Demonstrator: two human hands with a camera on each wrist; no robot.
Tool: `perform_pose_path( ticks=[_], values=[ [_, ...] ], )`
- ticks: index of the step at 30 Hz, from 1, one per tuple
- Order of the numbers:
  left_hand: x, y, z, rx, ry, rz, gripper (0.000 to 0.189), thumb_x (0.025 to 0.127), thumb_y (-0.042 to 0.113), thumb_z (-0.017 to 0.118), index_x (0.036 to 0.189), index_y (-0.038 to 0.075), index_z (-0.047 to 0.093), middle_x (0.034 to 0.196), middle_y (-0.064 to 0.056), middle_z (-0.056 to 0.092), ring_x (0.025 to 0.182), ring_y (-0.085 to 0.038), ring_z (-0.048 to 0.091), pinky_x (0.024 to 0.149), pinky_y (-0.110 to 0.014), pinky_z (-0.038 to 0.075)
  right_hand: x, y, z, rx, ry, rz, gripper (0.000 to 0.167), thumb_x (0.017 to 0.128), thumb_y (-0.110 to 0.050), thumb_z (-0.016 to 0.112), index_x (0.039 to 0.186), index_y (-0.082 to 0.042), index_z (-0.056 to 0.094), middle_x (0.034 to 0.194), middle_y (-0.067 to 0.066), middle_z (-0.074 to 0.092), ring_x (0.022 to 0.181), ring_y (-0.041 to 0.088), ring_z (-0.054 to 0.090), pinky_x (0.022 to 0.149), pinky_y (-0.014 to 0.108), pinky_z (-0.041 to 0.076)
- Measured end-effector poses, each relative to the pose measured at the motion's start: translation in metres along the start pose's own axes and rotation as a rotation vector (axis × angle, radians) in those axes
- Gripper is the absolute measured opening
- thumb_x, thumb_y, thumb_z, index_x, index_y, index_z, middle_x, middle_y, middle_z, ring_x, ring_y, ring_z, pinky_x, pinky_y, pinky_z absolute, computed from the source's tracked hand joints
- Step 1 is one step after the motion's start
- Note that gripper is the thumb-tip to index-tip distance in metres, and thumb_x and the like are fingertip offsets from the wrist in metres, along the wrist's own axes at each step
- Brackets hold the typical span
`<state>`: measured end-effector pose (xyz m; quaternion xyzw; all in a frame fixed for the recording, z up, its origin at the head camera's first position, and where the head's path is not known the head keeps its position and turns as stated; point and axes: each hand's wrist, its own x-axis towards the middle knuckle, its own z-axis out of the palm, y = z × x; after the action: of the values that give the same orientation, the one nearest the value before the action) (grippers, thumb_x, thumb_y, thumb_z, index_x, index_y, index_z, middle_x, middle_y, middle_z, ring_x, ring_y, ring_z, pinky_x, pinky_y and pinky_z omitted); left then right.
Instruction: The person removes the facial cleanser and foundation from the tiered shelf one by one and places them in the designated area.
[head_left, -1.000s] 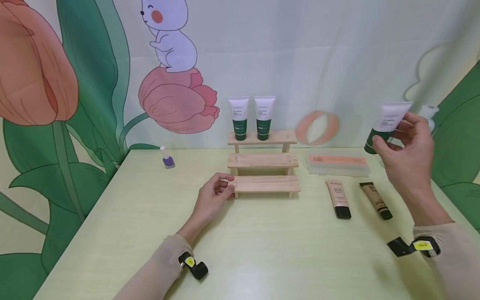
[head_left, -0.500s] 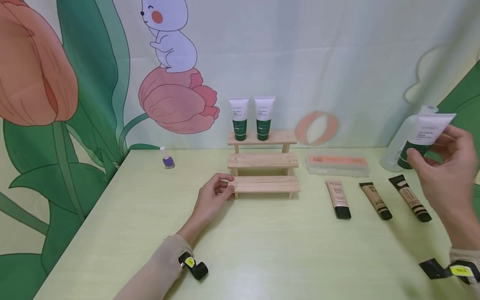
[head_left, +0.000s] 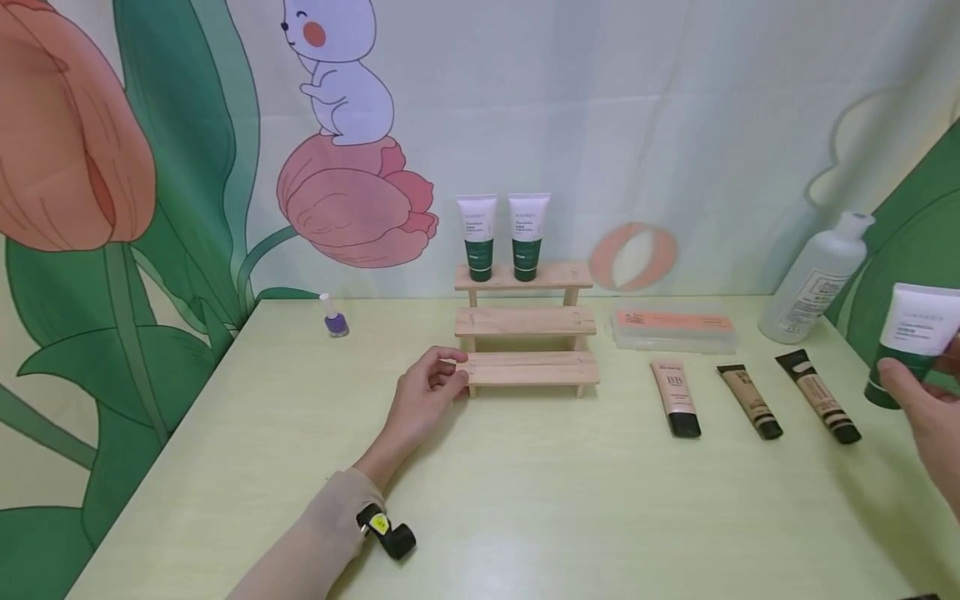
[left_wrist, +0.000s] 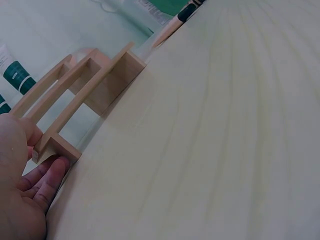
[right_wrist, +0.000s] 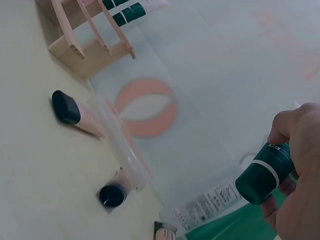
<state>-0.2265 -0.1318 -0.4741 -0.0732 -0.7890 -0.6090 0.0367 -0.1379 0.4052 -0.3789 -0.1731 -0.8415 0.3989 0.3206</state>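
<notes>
A three-step wooden display stand (head_left: 525, 321) is in the middle of the table in the head view. My left hand (head_left: 422, 387) pinches the left end of its lowest step, with fingers (left_wrist: 48, 185) under the board in the left wrist view. At the far right, my right hand (head_left: 930, 421) holds a white-and-green cosmetic tube (head_left: 913, 333) in the air, green cap down; the head view's edge cuts off part of the hand. Two matching tubes, a left one (head_left: 478, 237) and a right one (head_left: 529, 237), stand on their caps on the top step.
Right of the stand lie a pink BB cream tube (head_left: 675, 398), a tan tube (head_left: 750, 402) and a longer tan tube (head_left: 819, 397). Behind them are a flat clear case (head_left: 675, 327) and a white bottle (head_left: 817, 279). Purple nail polish (head_left: 336, 317) stands at the left; a printed curtain hangs behind.
My right hand has carried the white-and-green tube rightward and down, uncovering the bottle and the longer tan tube. My left hand has stayed on the stand.
</notes>
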Motion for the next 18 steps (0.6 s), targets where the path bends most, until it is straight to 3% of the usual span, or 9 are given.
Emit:
perform_pose_path(
  ticks=[3, 9, 14, 18],
  values=[
    [0.000, 0.001, 0.001, 0.008, 0.002, -0.003, 0.020, 0.109, 0.012, 0.072, 0.129, 0.013, 0.072, 0.108, -0.012, 0.072, 0.094, -0.023, 0.071, 0.086, -0.030, 0.067, -0.006, 0.017, -0.008, -0.045, -0.025, 0.020, 0.057, 0.109, -0.008, 0.066, 0.163, -0.017, 0.049, 0.113, -0.037, 0.040, 0.099, -0.013, 0.040, 0.079, -0.003, 0.033],
    [0.001, -0.001, -0.001, 0.026, 0.009, -0.006, 0.022, 0.109, 0.011, 0.072, 0.130, 0.014, 0.073, 0.108, -0.012, 0.072, 0.094, -0.024, 0.072, 0.086, -0.029, 0.067, -0.020, 0.042, -0.016, -0.019, -0.070, 0.045, 0.054, 0.108, -0.011, 0.069, 0.152, -0.035, 0.049, 0.110, -0.038, 0.042, 0.097, -0.011, 0.040, 0.072, 0.000, 0.033],
    [0.001, 0.000, -0.002, 0.034, 0.011, -0.009, 0.022, 0.109, 0.012, 0.073, 0.131, 0.014, 0.073, 0.108, -0.011, 0.072, 0.094, -0.024, 0.072, 0.085, -0.028, 0.067, -0.036, 0.058, -0.018, -0.004, -0.079, 0.111, 0.062, 0.106, -0.011, 0.072, 0.154, -0.042, 0.047, 0.109, -0.039, 0.044, 0.095, -0.011, 0.043, 0.073, 0.001, 0.033],
    [0.001, 0.000, -0.001, 0.022, 0.005, -0.012, 0.021, 0.109, 0.012, 0.072, 0.130, 0.014, 0.073, 0.107, -0.012, 0.072, 0.093, -0.025, 0.072, 0.085, -0.028, 0.067, -0.044, 0.075, -0.019, -0.009, -0.086, 0.120, 0.066, 0.105, -0.010, 0.073, 0.158, -0.040, 0.048, 0.107, -0.041, 0.044, 0.094, -0.014, 0.043, 0.073, 0.001, 0.033]
  ],
)
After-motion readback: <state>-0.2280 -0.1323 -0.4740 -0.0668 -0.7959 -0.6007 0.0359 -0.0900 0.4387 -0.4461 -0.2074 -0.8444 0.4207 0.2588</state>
